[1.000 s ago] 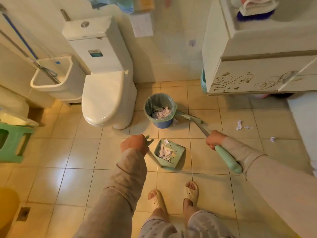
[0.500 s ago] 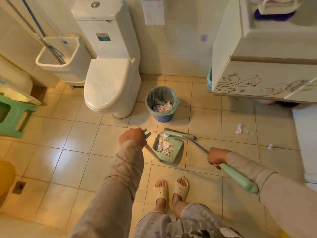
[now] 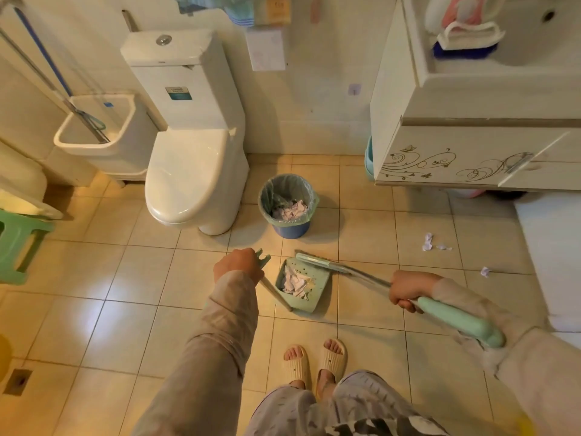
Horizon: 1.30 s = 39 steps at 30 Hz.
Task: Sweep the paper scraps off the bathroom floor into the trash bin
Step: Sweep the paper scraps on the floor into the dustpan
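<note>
- Beige tiled floor (image 3: 125, 278), white toilet (image 3: 188, 171) upper left, cabinet (image 3: 440, 158) upper right.
- Paper scraps (image 3: 427, 242) lie on the tiles at right; more sit in the centre dustpan (image 3: 317, 297) and in the trash bin (image 3: 290, 231) above it.
- Left hand (image 3: 239, 265) grips the dustpan handle, right hand (image 3: 408, 289) the broom (image 3: 361, 273).
- Toilet label (image 3: 178, 93) unreadable.

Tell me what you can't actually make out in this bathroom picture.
All in the head view:
- Left hand: its grip on the dustpan handle is hidden by the back of the hand.
- Broom: its head hides the bristles.
- Trash bin: the paper scraps on top hide how full it is.
- Toilet tank label: too small to read.
- Green stool: cut off by the left edge.
</note>
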Available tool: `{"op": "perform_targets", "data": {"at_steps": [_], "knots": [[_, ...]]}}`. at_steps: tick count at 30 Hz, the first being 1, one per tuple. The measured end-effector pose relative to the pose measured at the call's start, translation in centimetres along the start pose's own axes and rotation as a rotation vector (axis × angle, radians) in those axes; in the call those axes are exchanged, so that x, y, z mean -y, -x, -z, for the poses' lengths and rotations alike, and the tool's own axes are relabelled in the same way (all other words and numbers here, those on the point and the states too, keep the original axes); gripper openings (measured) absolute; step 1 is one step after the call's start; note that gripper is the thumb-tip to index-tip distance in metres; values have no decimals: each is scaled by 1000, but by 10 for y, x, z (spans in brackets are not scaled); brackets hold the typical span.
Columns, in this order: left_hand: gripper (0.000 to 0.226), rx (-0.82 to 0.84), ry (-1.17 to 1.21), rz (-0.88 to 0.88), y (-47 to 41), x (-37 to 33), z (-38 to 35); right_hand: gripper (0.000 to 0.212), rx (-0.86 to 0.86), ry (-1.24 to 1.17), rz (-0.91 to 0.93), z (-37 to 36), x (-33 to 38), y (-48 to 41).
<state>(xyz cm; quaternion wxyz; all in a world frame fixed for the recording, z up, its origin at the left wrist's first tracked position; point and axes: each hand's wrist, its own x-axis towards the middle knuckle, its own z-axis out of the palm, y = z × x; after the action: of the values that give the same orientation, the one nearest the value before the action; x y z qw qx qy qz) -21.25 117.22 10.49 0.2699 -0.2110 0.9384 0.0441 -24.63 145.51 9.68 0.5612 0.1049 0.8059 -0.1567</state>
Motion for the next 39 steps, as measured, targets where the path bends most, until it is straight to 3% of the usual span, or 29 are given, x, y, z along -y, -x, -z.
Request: {"op": "perform_targets", "data": {"at_steps": [3, 7, 11, 16, 19, 23, 30, 39], "knots": [[28, 6, -5, -15, 2, 1, -2, 12, -38, 8, 2, -22, 15, -3], [28, 5, -1, -35, -1, 6, -4, 39, -35, 121, 45, -57, 19, -9], [30, 2, -35, -66, -7, 6, 1, 16, 18, 134, -3, -93, 5, 1], [31, -23, -85, -116, -5, 0, 3, 14, 43, -226, -67, -111, -9, 6], [31, -44, -117, -176, 2, -8, -1, 9, 20, -280, -45, -122, 2, 5], [28, -63, -190, -266, 8, -14, -9, 26, -38, -369, -51, -131, 6, 8], [23, -164, -437, -540, 14, -37, -10, 23, -82, -864, -106, -140, -66, 45], [26, -163, -480, -750, 22, -89, 5, 26, -212, -951, -191, -128, -109, 66]]}}
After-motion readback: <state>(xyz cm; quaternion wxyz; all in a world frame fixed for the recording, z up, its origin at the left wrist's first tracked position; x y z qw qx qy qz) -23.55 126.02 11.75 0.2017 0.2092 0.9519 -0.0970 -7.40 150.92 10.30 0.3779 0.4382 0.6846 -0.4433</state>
